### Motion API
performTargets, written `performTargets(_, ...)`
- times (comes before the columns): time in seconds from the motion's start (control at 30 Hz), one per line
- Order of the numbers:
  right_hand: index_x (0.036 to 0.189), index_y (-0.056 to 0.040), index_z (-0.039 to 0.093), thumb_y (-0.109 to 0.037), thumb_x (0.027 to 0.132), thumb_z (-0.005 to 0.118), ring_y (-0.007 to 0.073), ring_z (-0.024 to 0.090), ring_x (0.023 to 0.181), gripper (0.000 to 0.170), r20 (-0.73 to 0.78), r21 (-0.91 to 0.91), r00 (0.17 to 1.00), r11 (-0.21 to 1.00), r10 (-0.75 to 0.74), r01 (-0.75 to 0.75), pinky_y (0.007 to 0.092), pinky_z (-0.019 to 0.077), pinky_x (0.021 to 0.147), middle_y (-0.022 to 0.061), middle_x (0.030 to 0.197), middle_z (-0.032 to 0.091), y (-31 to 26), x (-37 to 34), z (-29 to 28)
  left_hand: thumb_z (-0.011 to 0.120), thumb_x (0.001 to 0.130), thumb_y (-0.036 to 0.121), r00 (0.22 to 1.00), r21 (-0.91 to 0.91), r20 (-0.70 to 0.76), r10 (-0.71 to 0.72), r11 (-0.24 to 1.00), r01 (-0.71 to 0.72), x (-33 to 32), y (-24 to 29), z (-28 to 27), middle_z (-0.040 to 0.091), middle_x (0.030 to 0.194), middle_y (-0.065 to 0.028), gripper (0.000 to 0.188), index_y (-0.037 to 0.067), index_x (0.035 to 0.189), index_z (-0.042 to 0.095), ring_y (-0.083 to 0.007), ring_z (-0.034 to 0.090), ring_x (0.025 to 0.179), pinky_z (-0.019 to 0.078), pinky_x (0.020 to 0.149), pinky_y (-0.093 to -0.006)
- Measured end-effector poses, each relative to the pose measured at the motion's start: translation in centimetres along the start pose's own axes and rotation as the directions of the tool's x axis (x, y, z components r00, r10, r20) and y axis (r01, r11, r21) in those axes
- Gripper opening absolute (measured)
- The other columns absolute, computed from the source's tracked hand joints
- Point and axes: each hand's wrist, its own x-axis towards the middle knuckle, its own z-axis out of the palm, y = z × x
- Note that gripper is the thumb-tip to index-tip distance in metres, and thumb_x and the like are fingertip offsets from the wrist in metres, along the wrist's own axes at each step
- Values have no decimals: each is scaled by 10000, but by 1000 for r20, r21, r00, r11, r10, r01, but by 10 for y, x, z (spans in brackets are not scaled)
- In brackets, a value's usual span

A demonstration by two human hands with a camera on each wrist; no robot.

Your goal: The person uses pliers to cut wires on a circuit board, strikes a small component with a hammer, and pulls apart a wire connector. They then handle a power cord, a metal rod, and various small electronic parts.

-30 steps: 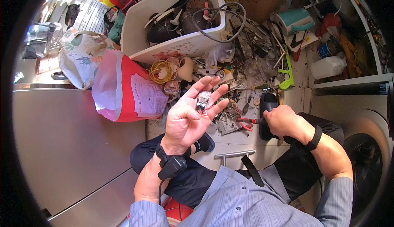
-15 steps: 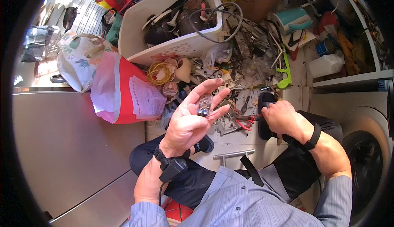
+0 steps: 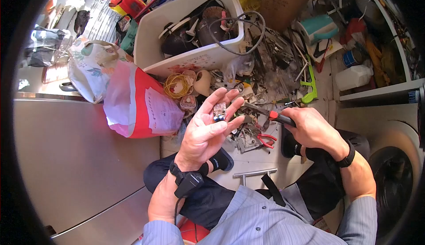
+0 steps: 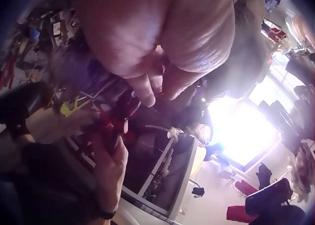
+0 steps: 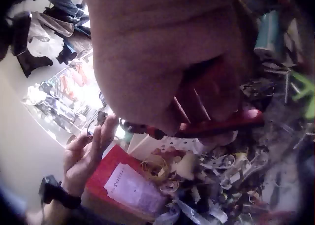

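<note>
While the left hand (image 3: 201, 132) lies palm up in the head view, a small, silvery, rectangular module (image 3: 219, 111) with two round dark parts at its near end rests against the inner side of the fingers, beyond the thumb. Those fingers are loosely spread and slightly bent. The right hand (image 3: 315, 130) is curled round a black-and-red tool handle (image 3: 283, 118), whose slim metal front part (image 3: 254, 108) points at the left fingertips; whether it touches them I cannot tell. A pair of red-handled pliers (image 3: 267, 141) lies on the floor below.

From the left wrist, the left fingers point downward, the right hand and red handle near them; the module cannot be made out.

From the right wrist, the right fingers wrap the red handle, the left hand near its front end.
</note>
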Motion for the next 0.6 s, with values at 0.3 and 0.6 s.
performTargets(0.3,1120,-32,663,-92,873,669,445,658,973,253,-154,190,988,981,-18,47,501,526,822,228,972,687,-10,-2,5,722,868,-120,990,274,-135,33,962,6,3,0,-3,428,1564,-165,749,92,1520,419,-304,639,1248,594,1001,-427)
performTargets(0.6,1110,-27,663,-113,898,662,452,662,932,229,-133,241,991,970,18,15,504,529,792,231,958,687,-11,-2,4,767,828,-109,970,555,-64,232,816,-159,4,-6,-6,439,1563,-160,836,85,1542,376,-309,664,1200,573,1000,-396)
